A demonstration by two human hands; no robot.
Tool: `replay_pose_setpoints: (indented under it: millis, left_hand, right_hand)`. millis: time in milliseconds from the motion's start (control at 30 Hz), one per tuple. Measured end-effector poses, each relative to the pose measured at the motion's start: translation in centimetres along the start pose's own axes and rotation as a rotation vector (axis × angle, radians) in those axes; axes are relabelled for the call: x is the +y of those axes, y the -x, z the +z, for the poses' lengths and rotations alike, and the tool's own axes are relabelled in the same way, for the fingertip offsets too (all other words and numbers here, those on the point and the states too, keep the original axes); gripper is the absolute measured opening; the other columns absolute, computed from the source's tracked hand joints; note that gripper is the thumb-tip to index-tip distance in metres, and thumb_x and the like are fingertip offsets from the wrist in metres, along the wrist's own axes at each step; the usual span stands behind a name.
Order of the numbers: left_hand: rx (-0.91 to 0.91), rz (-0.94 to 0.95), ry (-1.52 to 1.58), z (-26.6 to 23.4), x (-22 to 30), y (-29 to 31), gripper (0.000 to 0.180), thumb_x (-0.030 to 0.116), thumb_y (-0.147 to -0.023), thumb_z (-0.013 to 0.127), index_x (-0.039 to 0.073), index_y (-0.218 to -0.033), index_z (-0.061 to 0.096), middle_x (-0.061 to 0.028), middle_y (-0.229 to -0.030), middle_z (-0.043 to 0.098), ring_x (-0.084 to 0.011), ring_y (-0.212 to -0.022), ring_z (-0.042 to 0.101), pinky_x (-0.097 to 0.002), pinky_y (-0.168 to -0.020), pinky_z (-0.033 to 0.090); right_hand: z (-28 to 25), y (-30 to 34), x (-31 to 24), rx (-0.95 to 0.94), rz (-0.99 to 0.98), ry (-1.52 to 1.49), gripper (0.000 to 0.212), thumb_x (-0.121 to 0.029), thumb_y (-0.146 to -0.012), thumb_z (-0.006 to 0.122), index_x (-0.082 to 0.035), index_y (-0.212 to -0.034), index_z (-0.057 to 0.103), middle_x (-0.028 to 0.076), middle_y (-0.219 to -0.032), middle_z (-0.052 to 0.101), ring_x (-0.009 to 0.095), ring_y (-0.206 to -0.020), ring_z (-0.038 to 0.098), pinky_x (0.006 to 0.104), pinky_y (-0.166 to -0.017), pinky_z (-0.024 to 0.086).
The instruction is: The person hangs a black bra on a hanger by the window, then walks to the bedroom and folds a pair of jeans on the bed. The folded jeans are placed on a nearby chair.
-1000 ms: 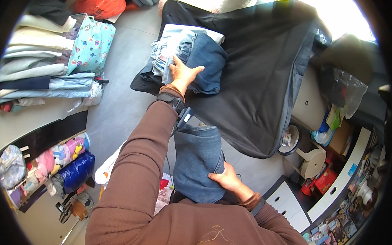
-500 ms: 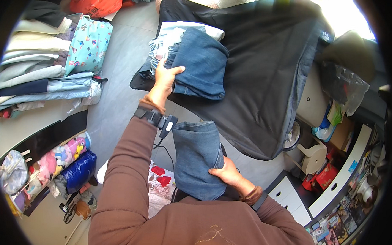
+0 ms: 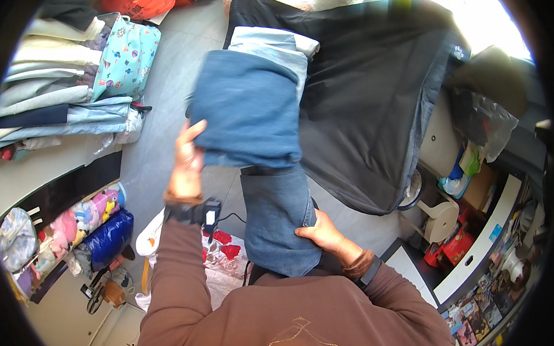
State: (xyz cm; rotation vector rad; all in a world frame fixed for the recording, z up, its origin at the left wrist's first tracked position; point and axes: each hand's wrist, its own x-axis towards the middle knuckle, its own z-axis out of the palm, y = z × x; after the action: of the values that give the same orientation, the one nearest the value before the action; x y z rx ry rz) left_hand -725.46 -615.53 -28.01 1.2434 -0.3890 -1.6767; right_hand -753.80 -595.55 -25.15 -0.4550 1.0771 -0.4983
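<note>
My left hand point(image 3: 187, 157) grips the near left edge of a folded pair of dark blue jeans point(image 3: 249, 105), thumb on top. The jeans are blurred by motion and cover part of a light blue folded denim stack point(image 3: 280, 40) behind them. In front of my body, my right hand point(image 3: 328, 237) is closed on the right side of a folded pair of grey-blue jeans point(image 3: 275, 219), its fingers hidden behind the cloth. The near edge of the dark jeans overlaps the top end of the grey-blue pair in view; whether they touch, I cannot tell.
A black fabric cover point(image 3: 368, 109) spreads over the far middle, under the light stack. Piled clothes point(image 3: 54, 74) and a turquoise patterned bag point(image 3: 127, 61) stand at the far left. At the right are a beige round stand point(image 3: 441, 221) and a white drawer unit point(image 3: 478, 268).
My left hand has pulled the dark blue jeans left and toward me, uncovering more of the light stack. My right hand and the grey-blue jeans have hardly moved.
</note>
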Motion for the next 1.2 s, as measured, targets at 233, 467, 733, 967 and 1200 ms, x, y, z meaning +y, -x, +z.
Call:
replay_pose_setpoints:
  millis: [233,467,733,967,1200]
  left_hand:
    - [0.577,0.385,0.101,-11.8,12.9,15.1,0.061,0.024,-0.074,0.068,0.0,-0.125,0.044,-0.0147,-0.122,0.053,-0.0323,-0.111,0.05,-0.0486,-0.096,0.038]
    - [0.8,0.493,-0.007,-19.0,12.1,25.6,0.054,0.015,-0.077,0.065,-0.004,-0.123,0.044,-0.0145,-0.12,0.053,-0.03,-0.108,0.051,-0.0439,-0.097,0.039]
    - [0.906,0.19,0.137,-20.1,0.8,29.8,0.047,0.011,-0.074,0.064,0.0,-0.118,0.05,-0.0123,-0.115,0.055,-0.0286,-0.106,0.053,-0.0426,-0.092,0.042]
    - [0.878,0.108,0.204,-17.9,-2.8,33.7,0.05,0.007,-0.074,0.062,0.001,-0.121,0.047,-0.0105,-0.116,0.054,-0.0279,-0.106,0.052,-0.042,-0.091,0.043]
    - [0.803,0.148,0.208,-18.8,-4.6,36.6,0.053,0.006,-0.072,0.063,0.0,-0.122,0.046,-0.0108,-0.116,0.053,-0.0261,-0.105,0.051,-0.0395,-0.092,0.041]
  right_hand:
    - [1.6,-2.7,-6.9,-0.038,-0.137,0.085,0.046,-0.007,-0.07,0.065,0.004,-0.113,0.053,0.007,-0.106,0.06,0.014,-0.096,0.054,0.032,-0.088,0.043]
    - [4.3,-9.0,-15.6,0.207,-0.704,-0.418,0.045,-0.001,-0.068,0.064,0.006,-0.111,0.053,0.008,-0.103,0.06,0.018,-0.091,0.056,0.0292,-0.084,0.044]
    - [-2.7,-23.1,-14.6,0.874,-0.444,-0.339,0.048,0.003,-0.061,0.068,0.005,-0.108,0.053,0.014,-0.103,0.058,0.026,-0.093,0.055,0.0345,-0.088,0.042]
    - [-11.8,-30.5,-8.1,0.985,-0.219,-0.102,0.077,0.002,-0.067,0.063,0.001,-0.137,0.029,0.018,-0.135,0.04,0.029,-0.12,0.043,0.0366,-0.098,0.036]
    - [-5.7,-25.8,-9.0,0.943,-0.275,0.38,0.063,-0.006,-0.068,0.066,0.001,-0.127,0.046,0.017,-0.129,0.048,0.025,-0.118,0.047,0.0302,-0.097,0.036]
